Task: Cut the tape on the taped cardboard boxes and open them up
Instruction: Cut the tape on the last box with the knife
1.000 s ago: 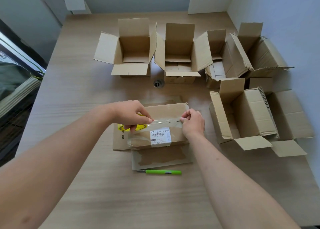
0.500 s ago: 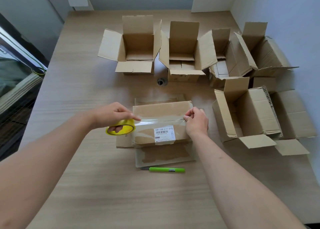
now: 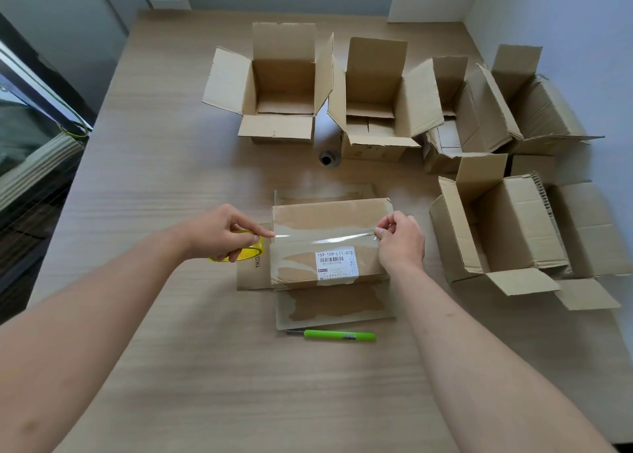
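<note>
A closed cardboard box (image 3: 329, 220) with a white barcode label lies in the middle of the table, its outer flaps spread flat around it. My left hand (image 3: 219, 230) grips a yellow-cored roll of clear tape (image 3: 239, 252) just left of the box. A strip of clear tape (image 3: 322, 238) runs from the roll across the box's top seam. My right hand (image 3: 399, 237) pinches the strip's end at the box's right edge. A green utility knife (image 3: 337, 335) lies on the table in front of the box.
Several open cardboard boxes stand at the back (image 3: 281, 89) and along the right (image 3: 507, 226), against a white wall. A small dark round object (image 3: 327, 158) sits between the back boxes. The table's left edge (image 3: 68, 178) borders a dark glass panel.
My left hand has drawn the tape roll leftward off the box top to its left edge, stretching the strip across the seam. My right hand has stayed at the right edge.
</note>
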`<state>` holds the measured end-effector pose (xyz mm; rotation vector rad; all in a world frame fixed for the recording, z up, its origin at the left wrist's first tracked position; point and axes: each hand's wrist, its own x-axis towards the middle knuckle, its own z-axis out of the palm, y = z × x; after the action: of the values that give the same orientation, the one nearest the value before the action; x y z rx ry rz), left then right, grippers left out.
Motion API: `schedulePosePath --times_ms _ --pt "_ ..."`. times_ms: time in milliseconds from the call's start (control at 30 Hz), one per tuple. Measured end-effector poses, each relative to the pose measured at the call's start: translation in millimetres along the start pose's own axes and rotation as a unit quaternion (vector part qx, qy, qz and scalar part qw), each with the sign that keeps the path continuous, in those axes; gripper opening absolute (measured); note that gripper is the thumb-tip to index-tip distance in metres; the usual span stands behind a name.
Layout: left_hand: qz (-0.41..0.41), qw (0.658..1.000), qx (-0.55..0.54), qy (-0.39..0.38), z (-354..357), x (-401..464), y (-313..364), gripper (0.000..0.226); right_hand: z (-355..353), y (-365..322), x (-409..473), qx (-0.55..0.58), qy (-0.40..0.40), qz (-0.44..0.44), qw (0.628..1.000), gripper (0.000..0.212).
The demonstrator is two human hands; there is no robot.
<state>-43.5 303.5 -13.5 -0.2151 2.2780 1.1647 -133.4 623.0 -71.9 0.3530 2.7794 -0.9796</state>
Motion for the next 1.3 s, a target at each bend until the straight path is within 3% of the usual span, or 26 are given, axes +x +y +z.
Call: schedulePosePath --times_ms 467,600,633,700,800,867,1067,1200,1300 --pt "0.022 1.000 -0.018 -0.001 10 12 -26 0.033 2 -4 -2 -0.016 0.013 0.008 1.000 0.014" --pt "0.032 0.999 -0.022 0.014 15 12 -32 0.031 7 -13 -9 -0.073 0.031 0.019 0.997 0.006" --pt "0.033 0.999 -0.024 0.017 17 12 -34 0.031 10 -19 -15 -0.106 0.039 0.029 0.993 0.013" --pt "0.038 0.998 -0.031 0.025 20 12 -37 0.031 22 -38 -30 -0.168 0.044 0.060 0.983 0.046" --pt "0.043 0.998 -0.039 0.027 26 12 -35 0.030 53 -68 -58 -0.189 -0.060 0.109 0.974 0.118" --pt "0.040 0.998 -0.047 0.030 27 12 -35 0.029 73 -74 -74 -0.186 -0.102 0.108 0.971 0.141" --pt "0.049 0.995 -0.083 0.013 30 11 -37 0.025 73 -66 -78 -0.175 -0.119 0.083 0.974 0.168" --pt "0.037 0.993 -0.103 0.044 27 10 -49 0.037 71 -71 -78 -0.185 -0.136 0.078 0.970 0.170" --pt "0.013 0.997 -0.030 0.065 25 14 -54 0.037 72 -70 -78 -0.193 -0.142 0.074 0.968 0.168"
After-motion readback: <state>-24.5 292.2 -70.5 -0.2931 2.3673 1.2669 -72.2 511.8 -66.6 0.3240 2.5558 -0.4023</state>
